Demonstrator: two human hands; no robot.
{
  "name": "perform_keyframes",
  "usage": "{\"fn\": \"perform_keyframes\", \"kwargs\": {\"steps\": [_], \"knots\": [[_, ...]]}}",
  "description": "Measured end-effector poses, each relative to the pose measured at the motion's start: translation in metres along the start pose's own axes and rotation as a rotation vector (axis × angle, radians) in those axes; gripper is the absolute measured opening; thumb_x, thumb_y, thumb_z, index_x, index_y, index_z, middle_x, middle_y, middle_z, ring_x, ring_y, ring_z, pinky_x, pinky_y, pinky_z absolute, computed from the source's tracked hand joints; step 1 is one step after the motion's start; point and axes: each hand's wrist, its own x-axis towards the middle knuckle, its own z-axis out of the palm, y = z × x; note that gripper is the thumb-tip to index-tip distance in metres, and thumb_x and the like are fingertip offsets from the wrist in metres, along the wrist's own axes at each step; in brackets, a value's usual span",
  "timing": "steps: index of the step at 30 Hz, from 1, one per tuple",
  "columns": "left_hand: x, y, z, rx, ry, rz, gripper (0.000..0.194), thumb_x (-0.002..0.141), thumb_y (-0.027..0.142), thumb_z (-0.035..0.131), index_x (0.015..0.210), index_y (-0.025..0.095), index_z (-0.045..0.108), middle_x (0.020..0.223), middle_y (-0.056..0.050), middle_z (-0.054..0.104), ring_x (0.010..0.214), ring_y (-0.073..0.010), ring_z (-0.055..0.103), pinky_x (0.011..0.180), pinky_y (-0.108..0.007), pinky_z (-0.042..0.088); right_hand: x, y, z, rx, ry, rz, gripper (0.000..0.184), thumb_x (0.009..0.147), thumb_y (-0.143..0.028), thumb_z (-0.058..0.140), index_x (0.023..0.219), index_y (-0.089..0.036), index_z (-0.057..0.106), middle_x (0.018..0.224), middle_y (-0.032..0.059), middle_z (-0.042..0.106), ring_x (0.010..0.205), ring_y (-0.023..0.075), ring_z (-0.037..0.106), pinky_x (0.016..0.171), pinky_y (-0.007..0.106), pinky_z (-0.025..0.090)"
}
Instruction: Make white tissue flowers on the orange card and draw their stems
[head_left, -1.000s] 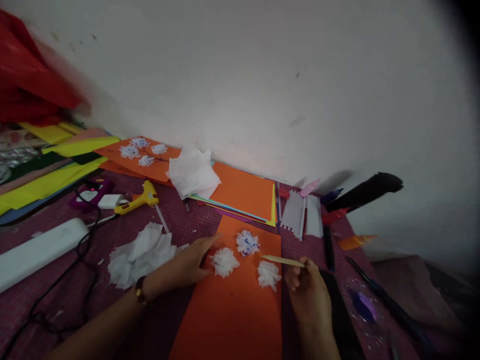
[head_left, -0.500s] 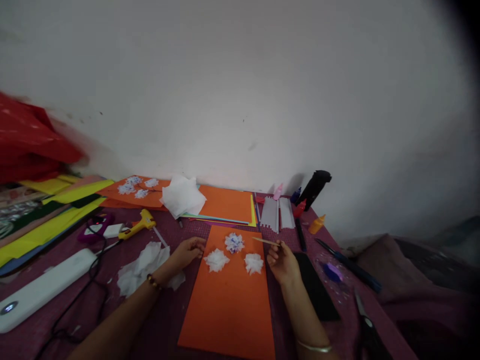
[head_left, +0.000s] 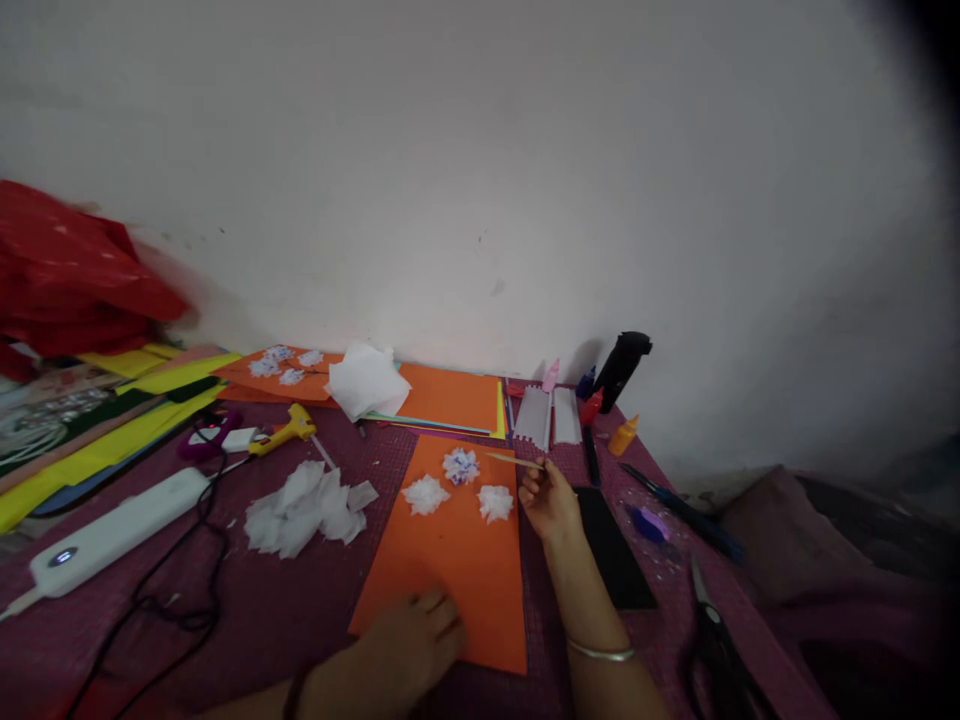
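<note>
An orange sheet (head_left: 450, 570) lies before me with three ruffled white paper flowers on its upper part. The top flower (head_left: 460, 465) has blue-purple marks; the left flower (head_left: 426, 495) and right flower (head_left: 496, 503) are plain white. My right hand (head_left: 551, 500), by the sheet's right edge, pinches a thin pale wooden stick (head_left: 514, 460) whose far end points left beside the top flower. My left hand (head_left: 409, 645) rests over the sheet's lower edge, slightly blurred, fingers loosely bent and holding nothing visible.
Crumpled white tissue (head_left: 304, 510), a yellow glue gun (head_left: 289, 430) and a white device (head_left: 124, 530) with a black cable lie left. Orange sheets (head_left: 450, 398) and white paper (head_left: 367, 382) sit behind. Rightward are a black pad (head_left: 611, 550), glue bottle (head_left: 623, 436) and scissors (head_left: 712, 620).
My left hand has moved from beside the left flower down to the sheet's lower edge. The right hand keeps the stick near the top flower. The view has shifted a little.
</note>
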Motion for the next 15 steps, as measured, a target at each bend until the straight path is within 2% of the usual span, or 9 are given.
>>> {"fn": "perform_keyframes", "kwargs": {"steps": [7,11,15], "knots": [[0.034,-0.005,-0.008,0.03,-0.107,0.004,0.015,0.084,0.019,0.056,0.098,0.016,0.058,0.096,-0.005,0.062,0.084,-0.0196,0.055,0.06,-0.03,0.039,-0.002,-0.002,0.002,-0.013,-0.011,-0.023,0.013,0.071,-0.026,0.063,0.074,-0.019,0.053,0.05,-0.0085,0.05,0.036,0.0045,0.04,0.035,0.016,0.029],[0.05,-0.005,0.001,0.099,-0.135,-0.055,0.011,0.083,0.014,0.056,0.093,0.013,0.062,0.089,-0.007,0.064,0.079,-0.0197,0.057,0.053,-0.028,0.036,-0.002,-0.001,0.003,-0.053,-0.01,-0.052,0.016,0.068,-0.028,0.065,0.074,-0.018,0.054,0.049,-0.0087,0.05,0.035,0.0042,0.039,0.034,0.016,0.028],[0.054,-0.006,0.007,0.152,-0.118,-0.041,0.013,0.081,0.011,0.058,0.093,0.012,0.063,0.087,-0.008,0.064,0.075,-0.0203,0.057,0.051,-0.029,0.036,0.002,0.005,-0.002,-0.105,0.014,-0.081,0.019,0.066,-0.03,0.067,0.074,-0.018,0.056,0.049,-0.008,0.051,0.036,0.0049,0.04,0.036,0.017,0.031]]}}
